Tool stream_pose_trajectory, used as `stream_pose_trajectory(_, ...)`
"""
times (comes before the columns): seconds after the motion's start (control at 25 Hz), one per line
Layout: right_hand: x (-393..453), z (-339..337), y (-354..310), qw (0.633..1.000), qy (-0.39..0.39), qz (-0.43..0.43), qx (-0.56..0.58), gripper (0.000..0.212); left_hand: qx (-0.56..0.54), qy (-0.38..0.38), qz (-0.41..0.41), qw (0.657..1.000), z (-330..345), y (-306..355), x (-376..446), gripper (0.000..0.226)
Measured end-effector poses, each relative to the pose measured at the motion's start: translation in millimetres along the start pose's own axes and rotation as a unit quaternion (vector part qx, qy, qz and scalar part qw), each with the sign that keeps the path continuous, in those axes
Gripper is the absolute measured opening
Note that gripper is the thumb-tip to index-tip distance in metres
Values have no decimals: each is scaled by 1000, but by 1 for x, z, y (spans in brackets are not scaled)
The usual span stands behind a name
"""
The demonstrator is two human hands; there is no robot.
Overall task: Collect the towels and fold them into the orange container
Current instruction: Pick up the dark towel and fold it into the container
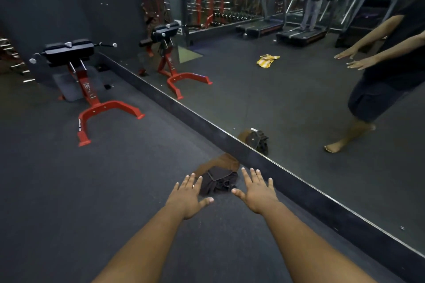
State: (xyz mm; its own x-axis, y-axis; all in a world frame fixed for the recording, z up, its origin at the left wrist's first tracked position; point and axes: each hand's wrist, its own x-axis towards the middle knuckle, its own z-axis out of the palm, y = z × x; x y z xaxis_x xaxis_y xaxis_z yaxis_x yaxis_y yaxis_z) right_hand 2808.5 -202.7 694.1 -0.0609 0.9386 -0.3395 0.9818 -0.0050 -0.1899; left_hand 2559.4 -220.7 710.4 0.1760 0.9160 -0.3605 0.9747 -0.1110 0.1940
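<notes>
A crumpled dark towel (218, 182) lies on the gym floor against the base of a wall mirror, with a brown towel (224, 161) partly under it. My left hand (190, 195) and my right hand (256, 192) hover just short of the pile, one on each side, palms down and fingers spread, holding nothing. In the mirror a yellow and white towel (268, 60) shows, lying on the floor somewhere behind me. No orange container is in view.
The mirror's dark base (184, 110) runs diagonally from upper left to lower right. A red and black exercise bench (87, 89) stands at the left. The mirror reflects me, treadmills and a dumbbell rack. Dark rubber floor (92, 190) lies around me.
</notes>
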Motion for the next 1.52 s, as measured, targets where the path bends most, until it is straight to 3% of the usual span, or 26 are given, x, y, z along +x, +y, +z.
stream_pose_trajectory(0.2, 123, -31, 5, 999, -31, -19, -3, 92, -24, -21, -30, 999, -27, -18, 114, 118)
stream_pose_trajectory(0.32, 207, -31, 4, 998, -56, -23, -13, 92, -27, -50, -35, 998, -28, -37, 198, 101)
stream_pose_trajectory(0.76, 512, 53, 8, 980, -195, 39, 8, 91, -51, -215, -32, 975, 38, -147, 506, 97)
stream_pose_trajectory(1.12, 715, 318, 42, 962, -273, 25, -16, 83, -49, -300, -56, 951, 276, -215, 698, 96)
stream_pose_trajectory(1.32, 798, 459, 50, 968, -243, 2, -53, 60, -23, -336, -59, 940, 399, -243, 758, 97)
stream_pose_trajectory(1.52, 848, 547, 45, 980, -181, 13, -79, 56, -19, -354, -46, 934, 470, -261, 787, 97)
